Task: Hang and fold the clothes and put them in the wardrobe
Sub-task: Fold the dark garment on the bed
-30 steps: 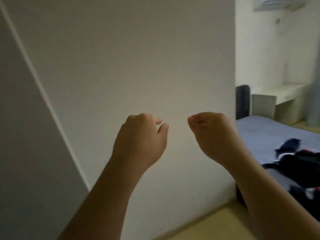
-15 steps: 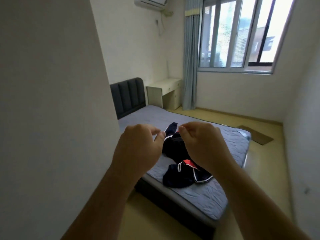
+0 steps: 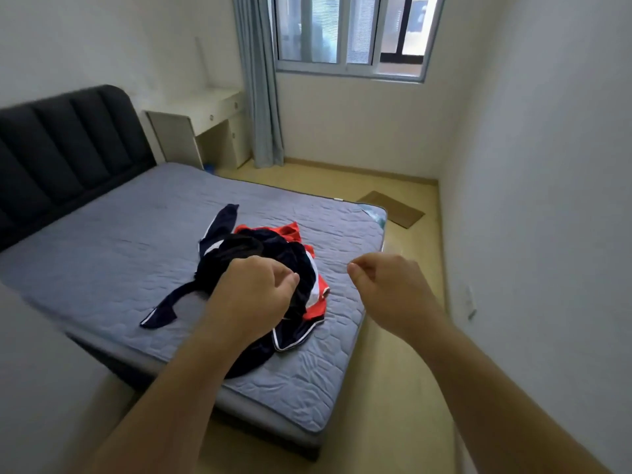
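Two empty fists, left hand and right hand, are held near the clothes, which are judged soft, light and limp, best pinched at a waistband.

The bed is standing against the left wall. Its grey-blue quilted top is sitting on a dark base, and a dark padded headboard is rising at the left end. A pile of clothes is lying directly on the quilted top, towards the foot end. In it, dark navy pieces with white trim are tangling with a red garment. One navy sleeve is stretching out towards the far side of the bed, and another navy strip is trailing towards the near edge. The pale floor is running around the foot of the bed. A flat brown mat is lying on it beyond the far foot corner, apart from the bed.
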The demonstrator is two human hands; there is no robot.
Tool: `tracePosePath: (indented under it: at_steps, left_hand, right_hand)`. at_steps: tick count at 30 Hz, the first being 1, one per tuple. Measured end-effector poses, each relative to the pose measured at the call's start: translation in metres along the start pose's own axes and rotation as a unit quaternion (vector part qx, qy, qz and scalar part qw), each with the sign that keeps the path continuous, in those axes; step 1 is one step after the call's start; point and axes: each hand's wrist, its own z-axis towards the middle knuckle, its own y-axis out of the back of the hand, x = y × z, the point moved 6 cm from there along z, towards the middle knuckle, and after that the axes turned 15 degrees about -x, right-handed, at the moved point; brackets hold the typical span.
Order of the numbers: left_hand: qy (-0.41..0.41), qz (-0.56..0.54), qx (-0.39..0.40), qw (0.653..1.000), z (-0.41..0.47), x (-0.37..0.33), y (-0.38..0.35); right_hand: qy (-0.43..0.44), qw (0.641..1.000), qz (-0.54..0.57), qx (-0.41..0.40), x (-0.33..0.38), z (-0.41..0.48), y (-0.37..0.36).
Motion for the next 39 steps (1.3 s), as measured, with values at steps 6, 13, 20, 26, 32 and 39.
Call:
tracePosePath:
  at_steps: [6,13,20,26,32,39]
  left_hand:
    - [0.05,0.041,0.022,0.998,0.072,-0.006,-0.117]
    - [0.161,0.049,0.123,0.978,0.088,0.009,-0.212]
    - [0.251,0.056,0.112,0.96,0.131,0.043,-0.273]
    - [0.326,0.029,0.139,0.935,0.189,0.105,-0.363]
    - [0.387,0.025,0.198,0.9,0.261,0.204,-0.502]
    - [0.481,0.011,0.269,0.835,0.333,0.309,-0.666]
  right_hand:
    - [-0.002,0.996,-0.022,0.091,-0.107,0.093,-0.043]
    - [0.01,0.975,-0.045,0.218,-0.177,0.164,-0.091]
    - [0.019,0.96,-0.032,0.278,-0.214,0.231,-0.162]
    - [0.033,0.936,-0.039,0.348,-0.251,0.291,-0.269]
    - [0.038,0.906,-0.07,0.416,-0.304,0.367,-0.408]
    - [0.025,0.88,-0.057,0.471,-0.368,0.431,-0.552]
